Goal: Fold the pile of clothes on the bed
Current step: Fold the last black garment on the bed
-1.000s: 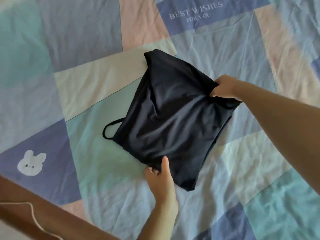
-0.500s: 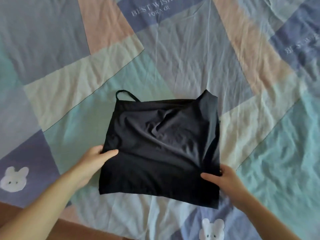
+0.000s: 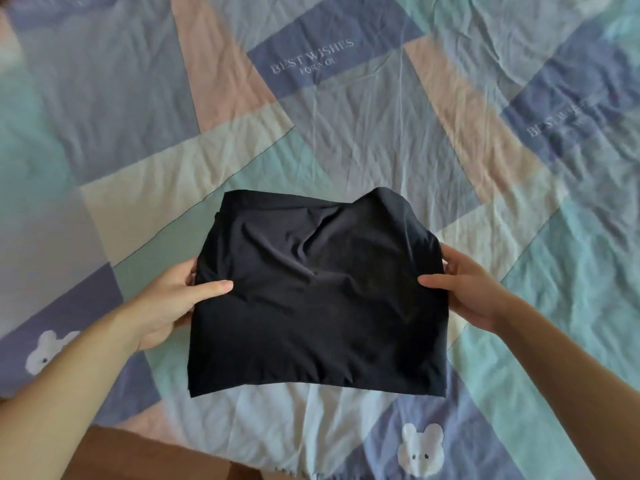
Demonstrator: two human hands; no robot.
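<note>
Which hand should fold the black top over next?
Probably either: the left hand and right hand grip opposite side edges of the black top alike, thumbs on top. Neither looks better placed.

- Left hand (image 3: 165, 299): only the thumb lies on top of the black garment (image 3: 318, 296); the other fingers are hidden beneath its edge.
- Right hand (image 3: 465, 289): likewise, fingers hidden under the fabric.
- Folded layers beneath the fingers: count cannot be told.
- Both forearms: cut off by the lower frame edge.
- Bedsheet (image 3: 346, 133) lettering far right of the fingers: partly illegible.
</note>
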